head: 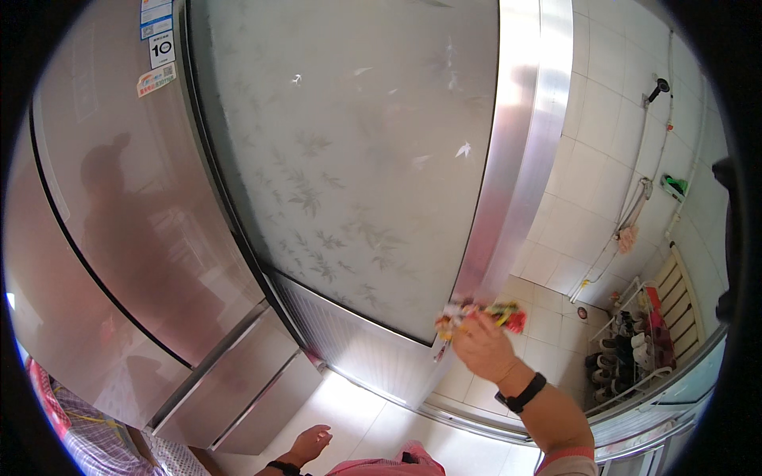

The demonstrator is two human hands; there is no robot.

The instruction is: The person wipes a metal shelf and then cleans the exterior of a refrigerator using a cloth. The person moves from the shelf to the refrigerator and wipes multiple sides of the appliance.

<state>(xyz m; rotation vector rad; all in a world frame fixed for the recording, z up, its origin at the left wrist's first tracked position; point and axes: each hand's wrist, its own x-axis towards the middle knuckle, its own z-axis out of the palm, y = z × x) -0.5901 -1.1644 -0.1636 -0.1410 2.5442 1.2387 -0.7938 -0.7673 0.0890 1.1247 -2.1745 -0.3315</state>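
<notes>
My right hand (482,351) grips a crumpled multicoloured cloth (512,315), red, yellow and white. It is at the lower part of the aluminium frame (503,196) of a sliding door; whether the cloth touches the metal is hard to tell. The door's frosted glass panel (357,178) bears a leaf pattern, with a ribbed metal panel (357,339) below. A small red and silver piece (439,352) shows just below the hand. My left hand (311,443) hangs low over the floor, loosely curled and holding nothing.
A glossy refrigerator (149,208) with stickers stands left of the door. Through the doorway on the right are a tiled wall with a shower head (658,89), and a rack of shoes (631,351). A metal floor track (476,422) crosses the threshold. Plaid fabric (95,434) lies lower left.
</notes>
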